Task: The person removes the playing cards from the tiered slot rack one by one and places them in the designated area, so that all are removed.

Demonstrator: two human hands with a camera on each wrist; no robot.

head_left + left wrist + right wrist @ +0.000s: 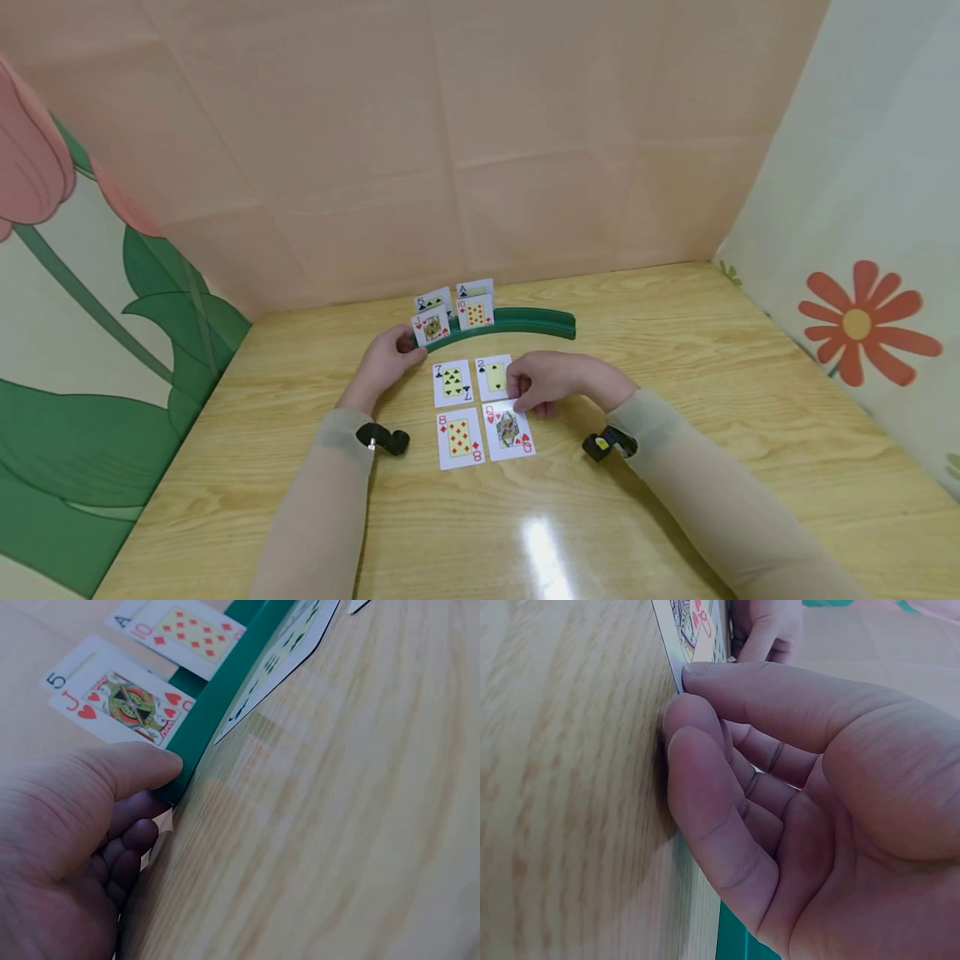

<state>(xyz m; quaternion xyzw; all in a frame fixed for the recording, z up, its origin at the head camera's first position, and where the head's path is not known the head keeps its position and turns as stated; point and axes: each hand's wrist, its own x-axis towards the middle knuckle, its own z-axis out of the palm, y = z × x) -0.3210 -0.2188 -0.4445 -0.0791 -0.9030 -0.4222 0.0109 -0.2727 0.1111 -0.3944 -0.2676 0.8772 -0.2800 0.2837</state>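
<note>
A curved green card holder [536, 321] stands on the table with cards in two rows. In front are the jack of hearts [127, 705] and the ten of diamonds [191, 636]; a black five [432, 298] and a black ace [475, 287] stand behind. My left hand [386, 367] grips the holder's left end, thumb [150, 766] on its front. My right hand [551, 379] pinches the upper right corner of the queen of hearts [507, 433] between thumb [757, 690] and index finger. The two of spades [491, 379] lies just above, partly covered by the right hand.
The seven of clubs [452, 382] and the eight of diamonds [460, 437] lie face up left of the two and the queen. Behind the wooden table [660, 325] hangs a pink cloth [450, 167]. Painted walls flank both sides.
</note>
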